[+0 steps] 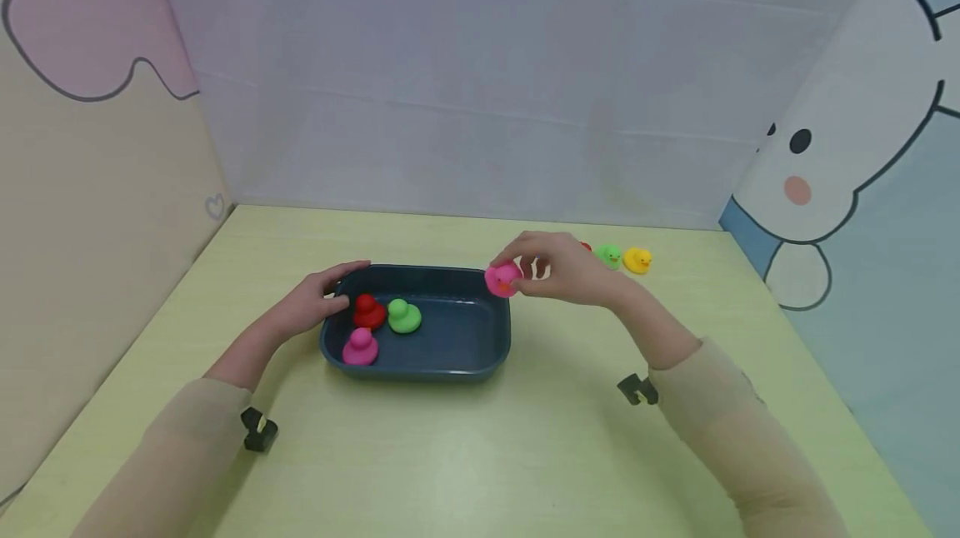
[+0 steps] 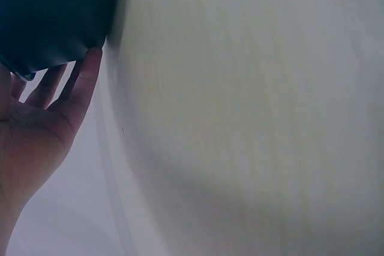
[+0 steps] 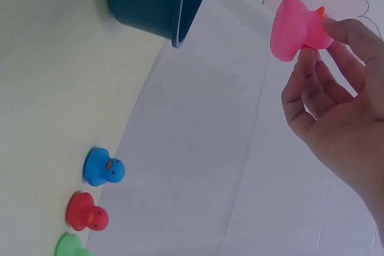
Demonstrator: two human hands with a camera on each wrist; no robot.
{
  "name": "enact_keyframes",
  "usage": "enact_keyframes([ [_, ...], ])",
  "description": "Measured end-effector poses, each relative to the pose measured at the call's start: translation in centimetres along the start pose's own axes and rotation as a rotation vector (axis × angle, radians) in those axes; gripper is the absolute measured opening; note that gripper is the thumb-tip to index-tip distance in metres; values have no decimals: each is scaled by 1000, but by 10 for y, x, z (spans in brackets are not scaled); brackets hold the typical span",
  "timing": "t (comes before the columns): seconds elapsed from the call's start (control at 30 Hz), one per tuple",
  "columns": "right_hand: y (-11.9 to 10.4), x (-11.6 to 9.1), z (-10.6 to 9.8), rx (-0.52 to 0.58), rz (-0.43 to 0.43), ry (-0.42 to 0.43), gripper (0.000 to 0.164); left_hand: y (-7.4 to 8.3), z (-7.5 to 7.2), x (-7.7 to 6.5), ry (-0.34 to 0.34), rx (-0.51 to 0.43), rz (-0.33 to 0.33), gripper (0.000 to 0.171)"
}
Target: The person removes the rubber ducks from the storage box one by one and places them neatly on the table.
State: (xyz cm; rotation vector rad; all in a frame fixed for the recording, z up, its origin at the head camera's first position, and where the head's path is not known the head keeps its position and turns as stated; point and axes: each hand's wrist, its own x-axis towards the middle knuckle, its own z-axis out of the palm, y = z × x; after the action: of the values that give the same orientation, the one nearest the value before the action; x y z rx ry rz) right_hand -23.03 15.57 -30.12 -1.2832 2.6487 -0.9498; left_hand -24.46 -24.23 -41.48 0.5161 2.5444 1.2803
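My right hand [image 1: 566,270] pinches a pink rubber duck [image 1: 501,280] between thumb and fingertips, above the right end of a dark blue rectangular tray [image 1: 427,375]. In the right wrist view the held duck [image 3: 291,29] is tipped on its side, its orange beak beside the thumb. At the tray's left end my left hand [image 1: 315,303] grips the rim, thumb on the inner side and fingers along the outer wall. Inside the tray, toward its left, sit a red duck [image 1: 369,313], a light green duck [image 1: 405,317] and a second pink duck [image 1: 361,349].
Behind my right hand, a green duck [image 1: 610,256] and a yellow duck [image 1: 637,261] stand on the pale table [image 1: 450,463]. A blue duck [image 3: 99,167] and another red duck [image 3: 85,213] show in the right wrist view. White cloth [image 1: 450,105] hangs along the table's back edge.
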Motion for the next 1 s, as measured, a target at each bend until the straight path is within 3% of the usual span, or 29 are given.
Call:
enact_keyframes([
  [0.17, 15, -9, -11, -28, -2, 35, 33, 1, 0, 0, -5, -9, 12, 58],
  [0.47, 43, -18, -18, -27, 62, 18, 34, -1, 0, -1, -3, -5, 9, 58],
  [0.77, 69, -24, -19, -19, 68, 39, 32, -1, -1, -1, -2, -12, 6, 58],
  [1.0, 87, -27, -14, 14, 124, 40, 32, -1, -1, -1, 0, -7, 3, 58],
])
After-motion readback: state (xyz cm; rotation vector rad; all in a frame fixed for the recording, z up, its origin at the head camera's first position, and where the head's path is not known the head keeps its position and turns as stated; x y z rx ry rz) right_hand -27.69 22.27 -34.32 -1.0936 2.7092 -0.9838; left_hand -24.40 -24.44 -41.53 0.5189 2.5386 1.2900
